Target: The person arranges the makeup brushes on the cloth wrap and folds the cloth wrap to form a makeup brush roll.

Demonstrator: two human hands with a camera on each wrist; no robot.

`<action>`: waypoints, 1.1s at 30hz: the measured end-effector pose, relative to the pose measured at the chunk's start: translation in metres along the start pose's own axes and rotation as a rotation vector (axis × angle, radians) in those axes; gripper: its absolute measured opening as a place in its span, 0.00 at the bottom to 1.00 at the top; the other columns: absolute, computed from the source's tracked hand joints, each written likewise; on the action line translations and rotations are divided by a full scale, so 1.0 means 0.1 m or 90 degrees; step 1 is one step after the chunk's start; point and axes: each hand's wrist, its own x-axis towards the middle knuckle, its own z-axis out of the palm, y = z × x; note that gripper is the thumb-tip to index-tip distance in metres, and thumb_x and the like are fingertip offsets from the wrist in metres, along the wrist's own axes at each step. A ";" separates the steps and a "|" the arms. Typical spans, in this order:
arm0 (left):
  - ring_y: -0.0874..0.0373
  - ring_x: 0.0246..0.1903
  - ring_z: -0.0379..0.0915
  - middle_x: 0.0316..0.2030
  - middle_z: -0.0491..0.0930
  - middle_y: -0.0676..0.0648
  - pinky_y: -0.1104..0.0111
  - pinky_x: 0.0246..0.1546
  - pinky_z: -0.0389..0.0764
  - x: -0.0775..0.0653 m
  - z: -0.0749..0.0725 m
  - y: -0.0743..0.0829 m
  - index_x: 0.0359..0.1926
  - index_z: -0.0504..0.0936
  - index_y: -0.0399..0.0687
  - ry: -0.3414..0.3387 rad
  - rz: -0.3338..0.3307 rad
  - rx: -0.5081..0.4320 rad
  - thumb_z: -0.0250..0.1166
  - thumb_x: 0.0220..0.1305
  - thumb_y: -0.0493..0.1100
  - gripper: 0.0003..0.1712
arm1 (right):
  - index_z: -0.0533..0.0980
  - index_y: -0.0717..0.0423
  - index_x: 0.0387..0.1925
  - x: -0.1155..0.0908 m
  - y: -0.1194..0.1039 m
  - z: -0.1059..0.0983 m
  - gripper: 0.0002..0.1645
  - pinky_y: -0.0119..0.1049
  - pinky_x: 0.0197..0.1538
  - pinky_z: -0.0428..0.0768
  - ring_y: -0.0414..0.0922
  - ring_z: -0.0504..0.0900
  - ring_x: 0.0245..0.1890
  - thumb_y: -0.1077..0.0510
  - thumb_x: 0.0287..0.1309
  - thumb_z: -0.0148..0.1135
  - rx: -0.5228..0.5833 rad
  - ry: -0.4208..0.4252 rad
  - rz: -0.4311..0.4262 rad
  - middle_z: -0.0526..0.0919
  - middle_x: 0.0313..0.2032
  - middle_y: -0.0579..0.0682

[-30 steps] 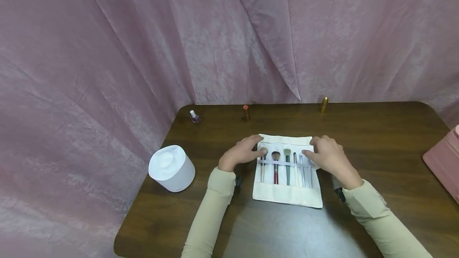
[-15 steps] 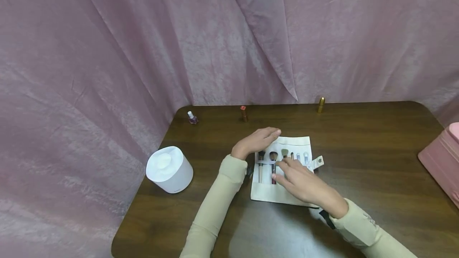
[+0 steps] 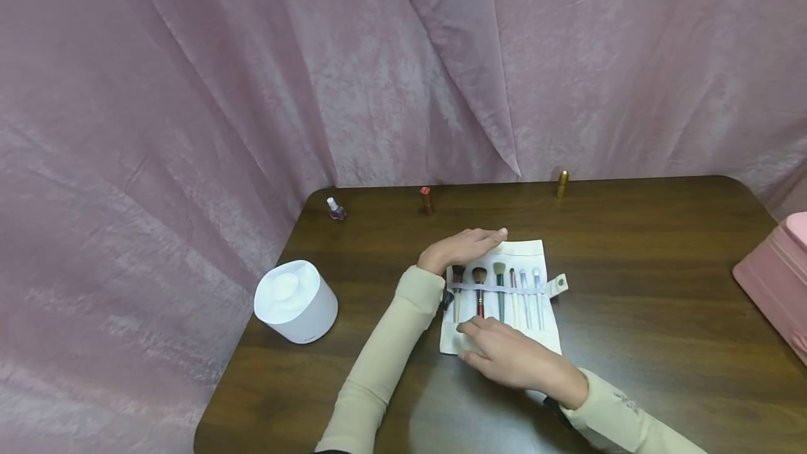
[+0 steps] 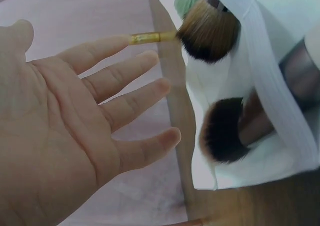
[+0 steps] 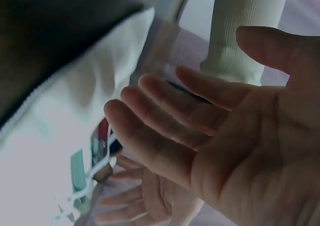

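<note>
A white fabric brush roll (image 3: 526, 249) lies unrolled on the wooden table. Several makeup brushes stand in its slots under an elastic band, among them a brown-bristled one (image 3: 480, 276) and a green one (image 3: 500, 272). My left hand (image 3: 460, 248) is at the roll's upper left edge, fingers straight; in the left wrist view its fingertips point at the bristles of a dark-tipped brush (image 4: 225, 131). Over the roll's lower part is my right hand (image 3: 509, 354), its fingers extended and slightly bent with nothing between them. It hides part of the bottom pocket.
A white rounded container (image 3: 309, 314) stands at left. Along the back are a nail polish bottle (image 3: 337, 211), a red-topped lipstick (image 3: 426, 200) and a gold tube (image 3: 562, 185). A pink case (image 3: 772, 282) sits at right; a snap tab (image 3: 557, 285) sticks out from the roll.
My right hand has left the roll's upper right corner and moved down and left to its lower part. The left hand has shifted right along the top edge.
</note>
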 end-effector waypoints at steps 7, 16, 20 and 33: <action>0.51 0.75 0.52 0.75 0.61 0.49 0.46 0.73 0.49 0.03 0.04 0.00 0.77 0.64 0.58 -0.004 -0.052 0.034 0.30 0.72 0.76 0.46 | 0.76 0.65 0.56 -0.01 -0.02 0.10 0.22 0.50 0.56 0.76 0.53 0.78 0.51 0.53 0.70 0.61 -0.013 -0.020 -0.005 0.81 0.49 0.54; 0.51 0.76 0.50 0.76 0.60 0.48 0.53 0.73 0.53 0.08 0.06 -0.04 0.77 0.64 0.57 -0.036 -0.049 0.035 0.31 0.74 0.75 0.44 | 0.78 0.64 0.52 0.00 -0.05 0.12 0.21 0.48 0.51 0.77 0.51 0.76 0.46 0.52 0.67 0.64 -0.029 -0.015 0.004 0.81 0.43 0.52; 0.52 0.76 0.51 0.75 0.61 0.49 0.55 0.73 0.55 0.08 0.07 -0.06 0.77 0.64 0.55 -0.048 -0.046 0.051 0.32 0.74 0.74 0.44 | 0.79 0.63 0.50 0.00 -0.03 0.12 0.20 0.48 0.49 0.78 0.50 0.77 0.44 0.52 0.65 0.65 -0.027 -0.019 0.008 0.82 0.41 0.51; 0.53 0.75 0.52 0.75 0.62 0.49 0.58 0.72 0.56 -0.05 -0.01 -0.19 0.77 0.64 0.53 -0.064 -0.054 0.083 0.34 0.76 0.72 0.43 | 0.80 0.60 0.47 -0.13 0.09 0.04 0.16 0.46 0.43 0.77 0.48 0.78 0.39 0.53 0.65 0.66 -0.002 -0.016 0.010 0.83 0.43 0.50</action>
